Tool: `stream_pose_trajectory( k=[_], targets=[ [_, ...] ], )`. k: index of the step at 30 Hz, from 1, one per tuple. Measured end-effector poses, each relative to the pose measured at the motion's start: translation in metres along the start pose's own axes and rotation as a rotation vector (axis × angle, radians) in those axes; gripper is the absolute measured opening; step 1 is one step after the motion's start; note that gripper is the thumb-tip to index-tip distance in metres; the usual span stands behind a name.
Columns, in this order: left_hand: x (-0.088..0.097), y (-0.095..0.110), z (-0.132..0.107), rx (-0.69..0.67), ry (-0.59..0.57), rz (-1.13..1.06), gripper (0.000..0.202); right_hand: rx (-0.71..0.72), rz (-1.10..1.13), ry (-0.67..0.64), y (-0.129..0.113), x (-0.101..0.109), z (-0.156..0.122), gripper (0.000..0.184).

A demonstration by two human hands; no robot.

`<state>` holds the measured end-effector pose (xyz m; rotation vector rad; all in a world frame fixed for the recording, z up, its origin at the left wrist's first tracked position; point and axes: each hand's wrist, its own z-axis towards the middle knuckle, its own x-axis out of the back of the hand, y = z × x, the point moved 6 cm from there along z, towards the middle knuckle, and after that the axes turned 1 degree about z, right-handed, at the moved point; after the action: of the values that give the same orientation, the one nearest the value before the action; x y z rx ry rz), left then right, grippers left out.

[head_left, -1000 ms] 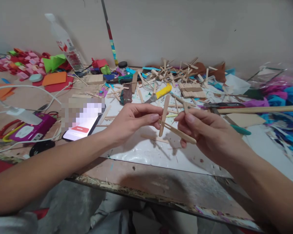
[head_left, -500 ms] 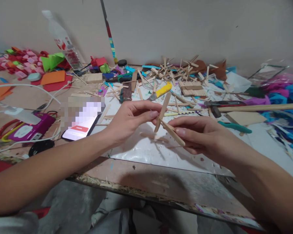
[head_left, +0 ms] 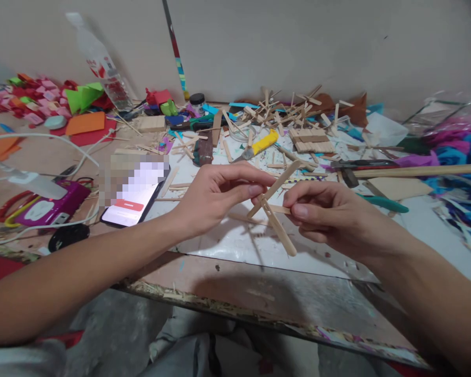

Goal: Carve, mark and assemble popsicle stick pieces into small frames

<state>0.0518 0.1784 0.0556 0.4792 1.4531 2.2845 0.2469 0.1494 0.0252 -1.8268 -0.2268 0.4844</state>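
Note:
Between my hands hangs a small structure of joined popsicle sticks (head_left: 281, 229), held above a white sheet (head_left: 220, 243). My left hand (head_left: 230, 191) pinches it near the joint, where one stick slants up to the right and another slopes down to the right. With thumb and forefinger, my right hand (head_left: 322, 214) grips the end of a third stick that reaches out from the joint. The left fingertips are partly hidden behind the sticks. A loose stick (head_left: 245, 218) lies on the sheet below.
Behind my hands are a yellow utility knife (head_left: 261, 146), a bundle of sticks (head_left: 312, 141) and a heap of stick pieces (head_left: 275, 112). On the left lie a phone (head_left: 135, 193) and a purple power strip (head_left: 58, 204) with white cables. A plastic bottle (head_left: 102, 68) leans against the wall.
The stick structure has turned, its upper stick leaning further right and its lower stick swinging downward. My right hand has shifted its grip from the lower stick to the one reaching right.

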Motion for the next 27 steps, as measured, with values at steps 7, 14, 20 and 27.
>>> stream_pose_trajectory(
  k=[7,14,20,27],
  targets=[
    [0.0,0.003,-0.001,-0.021,0.026,0.002,0.019,0.038,0.051,0.076,0.005,-0.012,0.002,0.019],
    [-0.007,0.004,-0.005,-0.052,0.034,0.03,0.018,0.006,0.209,-0.003,0.014,-0.031,0.002,0.02],
    [-0.006,0.002,-0.005,-0.04,0.067,0.052,0.017,0.018,0.257,0.033,0.01,-0.037,-0.001,0.021],
    [-0.003,0.005,-0.004,-0.051,0.033,0.055,0.02,-0.013,0.141,0.051,0.007,-0.021,0.0,0.023]
  ],
)
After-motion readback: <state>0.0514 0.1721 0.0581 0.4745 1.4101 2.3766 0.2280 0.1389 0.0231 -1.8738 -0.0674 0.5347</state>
